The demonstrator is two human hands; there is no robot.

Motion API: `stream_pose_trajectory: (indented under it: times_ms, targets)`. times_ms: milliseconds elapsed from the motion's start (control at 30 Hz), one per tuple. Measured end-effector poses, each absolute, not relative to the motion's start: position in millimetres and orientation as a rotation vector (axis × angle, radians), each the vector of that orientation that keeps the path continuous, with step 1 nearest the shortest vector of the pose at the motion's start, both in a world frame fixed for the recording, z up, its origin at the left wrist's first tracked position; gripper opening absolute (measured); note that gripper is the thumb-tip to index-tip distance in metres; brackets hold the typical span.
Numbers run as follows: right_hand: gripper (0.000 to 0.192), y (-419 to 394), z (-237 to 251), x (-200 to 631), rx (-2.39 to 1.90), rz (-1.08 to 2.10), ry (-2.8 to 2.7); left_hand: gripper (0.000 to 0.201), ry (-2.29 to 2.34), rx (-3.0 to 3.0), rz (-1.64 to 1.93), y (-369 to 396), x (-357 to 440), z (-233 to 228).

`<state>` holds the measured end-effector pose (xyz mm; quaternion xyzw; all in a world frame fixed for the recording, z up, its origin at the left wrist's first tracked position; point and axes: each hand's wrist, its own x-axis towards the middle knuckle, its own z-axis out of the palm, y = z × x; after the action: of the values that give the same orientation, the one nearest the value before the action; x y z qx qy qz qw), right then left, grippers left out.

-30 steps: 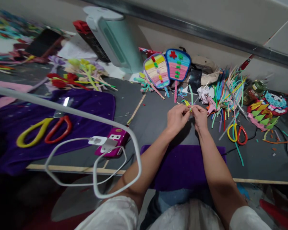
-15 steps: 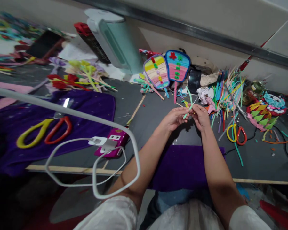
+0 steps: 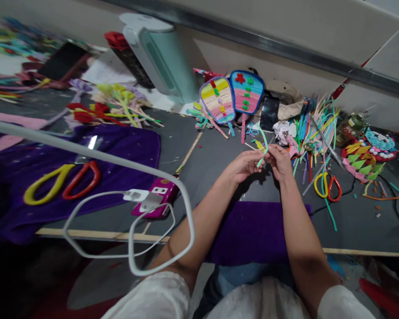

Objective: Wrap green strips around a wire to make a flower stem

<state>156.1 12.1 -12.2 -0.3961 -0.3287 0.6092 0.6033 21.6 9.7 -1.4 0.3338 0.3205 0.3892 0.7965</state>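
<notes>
A pale green pipe cleaner point(image 3: 264, 133) is held upright between my two hands over the grey table, its upper part bowed. My left hand point(image 3: 245, 166) pinches it near its lower end. The fingers of my right hand point(image 3: 279, 162) are closed on it from the other side, a little higher. A small yellow piece point(image 3: 260, 145) shows right behind the pipe cleaner; whether it is held too, I cannot tell. Below my wrists a purple cloth point(image 3: 249, 230) lies at the table edge.
Two striped fans point(image 3: 247, 93) lean at the wall beside a teal pitcher point(image 3: 169, 62). Pipe cleaners point(image 3: 315, 128) are bunched at right, near yellow-and-red scissors point(image 3: 327, 187). Larger scissors point(image 3: 49, 184) lie at left. A white cable point(image 3: 189, 221) loops close to my left forearm, by a magenta power strip point(image 3: 159, 195).
The pipe cleaner has become more curved, and its lower end has shifted slightly right. My left hand has moved a little right, closer to my right hand.
</notes>
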Motion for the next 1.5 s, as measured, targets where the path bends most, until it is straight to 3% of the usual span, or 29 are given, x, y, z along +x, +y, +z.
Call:
stream_pose_trajectory:
  times_ms: [600,1133,1300,1500]
  targets:
    - [0.022,11.4,-13.2,161.4,-0.874,1.579,-0.808,0.023,0.821,0.989,0.979,8.7,22.6,-4.6]
    - [0.017,14.4,-19.0,152.4,-1.025,1.147,-0.968,0.017,1.381,2.215,1.196,-6.8,30.5,-0.9]
    - [0.017,13.0,-14.5,154.4,-0.984,1.186,-0.914,0.018,1.223,1.732,1.191,-2.7,30.3,-1.6]
    - [0.021,6.4,-4.6,160.1,-0.869,1.419,-0.945,0.031,0.756,0.954,0.888,5.2,20.5,2.5]
